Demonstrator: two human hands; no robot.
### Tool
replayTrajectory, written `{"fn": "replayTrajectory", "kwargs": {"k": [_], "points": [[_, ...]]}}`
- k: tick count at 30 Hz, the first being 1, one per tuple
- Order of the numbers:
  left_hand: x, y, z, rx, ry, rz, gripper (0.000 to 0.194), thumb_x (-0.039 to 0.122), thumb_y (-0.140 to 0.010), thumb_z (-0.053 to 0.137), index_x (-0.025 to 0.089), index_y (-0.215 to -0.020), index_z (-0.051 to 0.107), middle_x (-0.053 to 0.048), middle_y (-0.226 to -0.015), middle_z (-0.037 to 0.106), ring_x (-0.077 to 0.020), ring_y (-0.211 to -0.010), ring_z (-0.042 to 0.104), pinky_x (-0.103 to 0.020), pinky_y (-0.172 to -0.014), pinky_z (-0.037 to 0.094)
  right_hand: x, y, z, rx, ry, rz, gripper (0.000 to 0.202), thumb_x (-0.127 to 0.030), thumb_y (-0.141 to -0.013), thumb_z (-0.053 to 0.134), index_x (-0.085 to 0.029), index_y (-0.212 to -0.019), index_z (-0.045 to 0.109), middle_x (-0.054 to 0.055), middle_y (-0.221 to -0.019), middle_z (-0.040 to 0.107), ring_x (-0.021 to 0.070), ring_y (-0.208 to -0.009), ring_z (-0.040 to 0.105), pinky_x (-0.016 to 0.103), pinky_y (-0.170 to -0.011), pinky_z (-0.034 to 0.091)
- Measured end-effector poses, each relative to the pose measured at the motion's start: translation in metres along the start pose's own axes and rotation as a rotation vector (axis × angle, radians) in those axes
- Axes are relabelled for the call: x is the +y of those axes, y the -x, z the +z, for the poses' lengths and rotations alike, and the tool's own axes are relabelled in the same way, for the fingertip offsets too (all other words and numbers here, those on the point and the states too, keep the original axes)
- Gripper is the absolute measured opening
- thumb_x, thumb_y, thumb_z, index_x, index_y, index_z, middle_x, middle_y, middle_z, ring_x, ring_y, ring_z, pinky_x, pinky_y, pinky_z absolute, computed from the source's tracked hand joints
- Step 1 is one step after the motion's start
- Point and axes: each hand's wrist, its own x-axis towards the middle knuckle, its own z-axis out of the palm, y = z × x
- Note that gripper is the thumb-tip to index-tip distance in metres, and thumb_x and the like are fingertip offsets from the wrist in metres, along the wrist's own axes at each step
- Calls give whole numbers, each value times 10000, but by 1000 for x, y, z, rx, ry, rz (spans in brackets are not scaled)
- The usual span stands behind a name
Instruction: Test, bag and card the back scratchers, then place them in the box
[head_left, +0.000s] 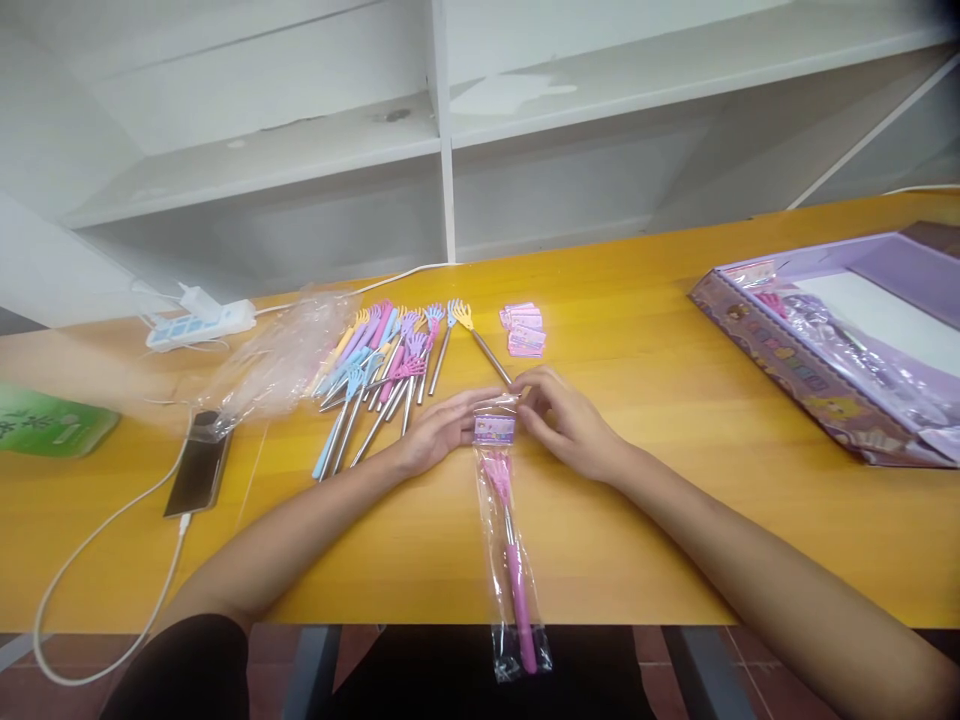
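Note:
A pink hand-shaped scratcher (516,565) lies in a clear plastic bag (489,540), its lower end past the table's front edge. A purple and white card (494,430) shows inside the bag's top. My left hand (442,432) is at the top left of the bag, fingers stretched out against its upper edge. At the top right, my right hand (559,420) has its fingers bent, thumb and fingertips closed on the bag's edge. Just behind the hands lies a yellow-headed scratcher (487,352). Pink cards (523,330) are stacked beyond them.
Several colourful scratchers (375,360) lie back left, beside clear bags (277,350). Further left are a power strip (201,322), a phone (198,468) with a white cable, and a green package (56,422). A purple box (810,375) holding bagged items stands at right. Shelves (448,190) rise behind.

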Motion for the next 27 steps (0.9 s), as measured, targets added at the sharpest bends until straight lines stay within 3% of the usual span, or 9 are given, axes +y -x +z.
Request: {"fn": "replayTrajectory", "kwargs": {"k": [3,6,12,14,21,24,27], "points": [[1,1,-1,-17,-101,10,492,483,-1008,645,272,-1451,668,-143,-1582,576,-350,-1453,556,-519,-1179,461,2,0,5,18,-68,41,281,-330,-1051,574,-277,-1324,534,66,-1083,687,194,-773,664,358,-679,575],[0,2,-2,-13,-300,50,430,371,-983,722,280,-1403,710,-115,-1543,621,-322,-1466,548,-479,-1240,405,4,-1,6,45,-64,33,248,-360,-1036,619,-265,-1263,592,49,-988,713,192,-767,668,346,-685,568],[-10,0,-2,-54,-311,133,694,285,-980,730,393,-1610,459,-117,-1503,630,-289,-1386,612,-443,-1151,494,8,-1,6,52,-102,82,291,-412,-997,680,-259,-1243,654,30,-886,707,195,-715,667,346,-659,553],[-13,-1,-2,-34,-317,143,700,267,-975,734,401,-1605,460,-121,-1461,633,-276,-1337,637,-418,-1113,514,8,-1,7,53,-100,86,288,-424,-1000,668,-261,-1238,671,34,-872,705,206,-737,672,350,-664,548],[-16,2,-2,59,-315,67,626,296,-957,760,320,-1536,524,-76,-1147,655,-200,-1096,701,-345,-1003,530,6,-1,5,4,-165,128,324,-481,-1015,639,-239,-1230,660,36,-866,701,186,-713,633,334,-664,525],[-17,1,-1,131,-306,48,521,333,-927,799,248,-1396,587,-67,-1101,669,-190,-1058,703,-325,-964,528,3,-2,3,-90,-216,138,349,-517,-1029,615,-234,-1229,658,27,-858,681,173,-703,616,321,-658,510],[-18,0,-1,189,-268,50,439,368,-873,852,200,-1201,614,-85,-1129,689,-203,-1066,706,-323,-945,530,-1,-1,2,-177,-234,118,412,-545,-933,755,-244,-1198,661,5,-832,661,163,-681,596,302,-634,496]]}}
